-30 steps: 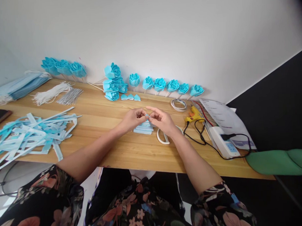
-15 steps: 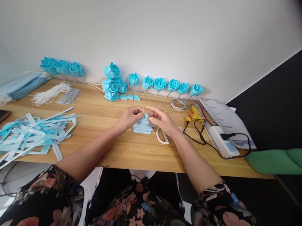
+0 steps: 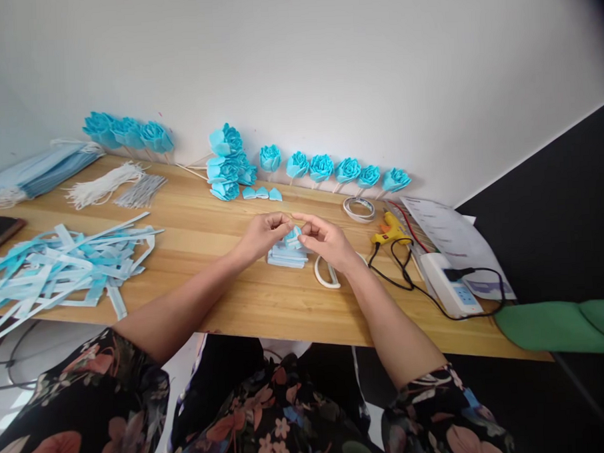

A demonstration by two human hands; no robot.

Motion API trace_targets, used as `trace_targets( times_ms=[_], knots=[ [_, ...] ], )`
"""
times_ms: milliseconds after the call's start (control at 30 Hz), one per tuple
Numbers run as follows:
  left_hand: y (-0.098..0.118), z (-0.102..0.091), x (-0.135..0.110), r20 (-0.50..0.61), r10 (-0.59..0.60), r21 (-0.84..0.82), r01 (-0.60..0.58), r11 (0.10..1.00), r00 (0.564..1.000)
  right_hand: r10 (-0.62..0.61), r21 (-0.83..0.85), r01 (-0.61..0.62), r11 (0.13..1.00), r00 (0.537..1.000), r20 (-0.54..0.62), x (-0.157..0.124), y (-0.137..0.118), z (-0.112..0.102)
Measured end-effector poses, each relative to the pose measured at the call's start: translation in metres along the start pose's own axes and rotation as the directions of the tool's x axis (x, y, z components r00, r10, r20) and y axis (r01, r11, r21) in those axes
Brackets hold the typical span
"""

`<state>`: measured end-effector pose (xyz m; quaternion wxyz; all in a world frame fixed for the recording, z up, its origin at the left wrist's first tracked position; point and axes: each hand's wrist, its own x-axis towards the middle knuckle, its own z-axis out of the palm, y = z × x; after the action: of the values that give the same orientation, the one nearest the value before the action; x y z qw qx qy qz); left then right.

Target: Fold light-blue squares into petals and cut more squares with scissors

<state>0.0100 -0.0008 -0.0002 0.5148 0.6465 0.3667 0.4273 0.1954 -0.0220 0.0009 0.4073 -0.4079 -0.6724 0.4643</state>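
My left hand (image 3: pixel 263 233) and my right hand (image 3: pixel 324 239) meet over the middle of the wooden table (image 3: pixel 220 303). Both pinch a small light-blue folded piece (image 3: pixel 293 235) between their fingertips. Right under it lies a small stack of light-blue cut pieces (image 3: pixel 284 256). White-handled scissors (image 3: pixel 326 276) lie on the table just under my right wrist.
Finished blue flowers (image 3: pixel 329 168) line the wall, with more at the back left (image 3: pixel 128 132). Blue strips (image 3: pixel 58 267) pile at the left. White ear loops (image 3: pixel 103 185), grey wires (image 3: pixel 140 191), masks (image 3: pixel 34 173), a tape roll (image 3: pixel 358 209), a yellow glue gun (image 3: pixel 389 231) and a power strip (image 3: pixel 452 292) also lie here.
My hands have stayed together over the stack. The pinched blue piece now shows a little more between the fingertips, and the view has shifted slightly.
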Motion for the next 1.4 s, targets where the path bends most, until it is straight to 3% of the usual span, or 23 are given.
trace_targets(
  times_ms=[167,433,700,933,1067,1200,1400],
  knots=[
    [0.003,-0.001,0.000,-0.045,0.001,0.007,0.000,1.000,0.999,0.005,0.012,-0.005,1.000,1.000,0.029,0.001,0.002,0.000],
    [0.006,0.002,-0.001,0.028,-0.056,-0.016,0.056,0.998,0.998,0.005,0.068,0.009,0.998,0.979,-0.202,0.005,0.005,-0.002],
    [0.004,0.001,-0.001,-0.011,-0.058,0.065,0.059,0.996,0.998,0.029,0.107,-0.009,0.994,0.982,-0.188,0.004,-0.001,-0.002],
    [0.003,-0.002,0.001,-0.015,-0.099,-0.035,0.098,0.995,0.995,0.048,0.199,-0.003,0.980,0.974,-0.222,0.004,0.001,-0.003],
    [0.006,-0.003,0.000,0.134,-0.121,-0.125,0.138,0.983,0.984,0.040,0.191,-0.006,0.982,0.984,-0.171,0.003,-0.002,-0.002],
    [0.011,-0.002,-0.004,0.326,-0.171,-0.097,0.213,0.972,0.930,-0.023,0.160,0.032,0.987,0.998,-0.059,0.000,-0.004,-0.001],
    [0.011,-0.001,-0.005,0.364,-0.194,-0.129,0.256,0.958,0.911,-0.012,0.116,0.016,0.993,0.999,-0.040,-0.002,-0.001,-0.002]
  ],
)
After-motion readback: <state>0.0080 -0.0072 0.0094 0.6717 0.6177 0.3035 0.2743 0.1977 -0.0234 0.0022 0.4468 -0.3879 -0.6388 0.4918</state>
